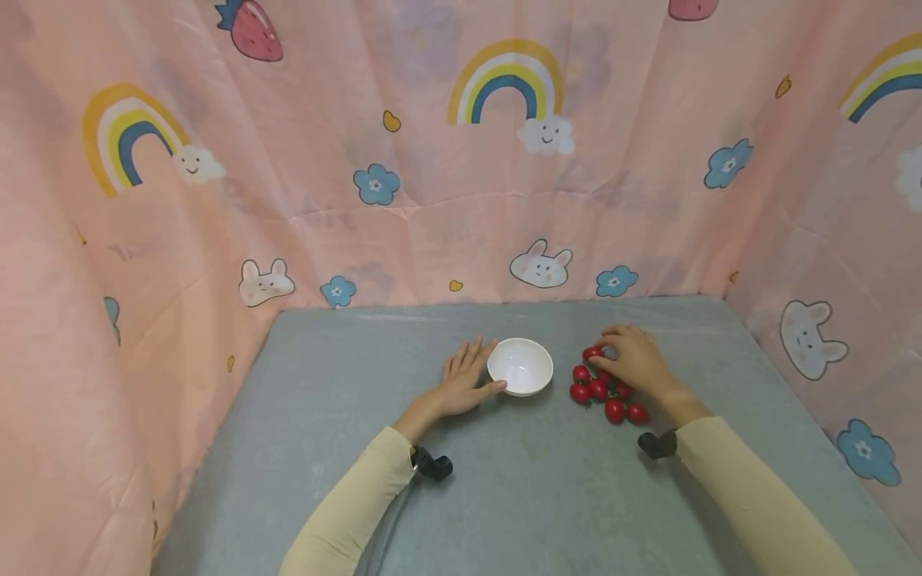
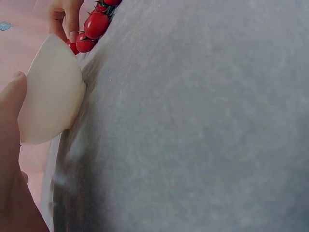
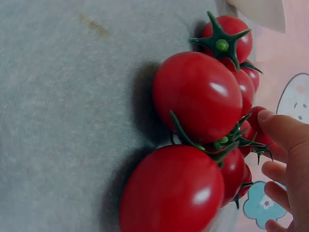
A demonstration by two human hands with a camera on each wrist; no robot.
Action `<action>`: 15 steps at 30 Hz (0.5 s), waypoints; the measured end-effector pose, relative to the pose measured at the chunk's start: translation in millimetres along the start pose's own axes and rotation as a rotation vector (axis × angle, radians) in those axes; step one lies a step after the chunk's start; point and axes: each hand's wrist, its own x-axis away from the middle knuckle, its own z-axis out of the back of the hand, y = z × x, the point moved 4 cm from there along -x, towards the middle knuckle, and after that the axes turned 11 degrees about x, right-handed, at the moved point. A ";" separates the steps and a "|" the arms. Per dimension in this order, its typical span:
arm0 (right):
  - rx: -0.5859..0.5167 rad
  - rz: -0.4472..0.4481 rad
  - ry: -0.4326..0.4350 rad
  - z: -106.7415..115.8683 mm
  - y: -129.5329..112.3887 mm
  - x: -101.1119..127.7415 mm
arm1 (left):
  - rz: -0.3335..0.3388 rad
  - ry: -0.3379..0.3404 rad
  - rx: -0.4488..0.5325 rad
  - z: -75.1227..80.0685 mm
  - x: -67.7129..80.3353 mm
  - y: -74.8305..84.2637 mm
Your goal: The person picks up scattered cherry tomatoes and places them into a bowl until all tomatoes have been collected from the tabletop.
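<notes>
A small white bowl (image 1: 520, 366) stands on the grey table (image 1: 504, 496). My left hand (image 1: 475, 372) lies flat beside it on its left, fingers straight, thumb against the bowl's side. In the left wrist view the thumb (image 2: 12, 96) touches the bowl (image 2: 50, 92). Right of the bowl lie several red cherry tomatoes (image 1: 605, 392) with green stems. My right hand (image 1: 612, 352) hovers over their far end, fingertips curled round the farthest tomato (image 1: 592, 352). The right wrist view shows the tomatoes (image 3: 198, 96) close up, with fingertips (image 3: 285, 130) on one at the back.
Pink cloth (image 1: 432, 200) printed with rainbows, bunnies and flowers hangs round the table at the back and on both sides. Bare grey surface stretches in front of the bowl and to the left of my left hand.
</notes>
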 end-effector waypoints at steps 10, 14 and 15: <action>-0.011 0.007 -0.031 12.8 -6.5 -4.6 | 0.013 -0.002 -0.009 -0.3 -0.1 0.2; -0.008 0.017 -0.030 16.8 -9.8 -6.1 | 0.021 -0.009 -0.013 -0.2 -0.1 -0.1; -0.007 0.020 -0.029 17.3 -10.5 -6.4 | 0.022 -0.011 -0.013 -0.1 -0.1 -0.2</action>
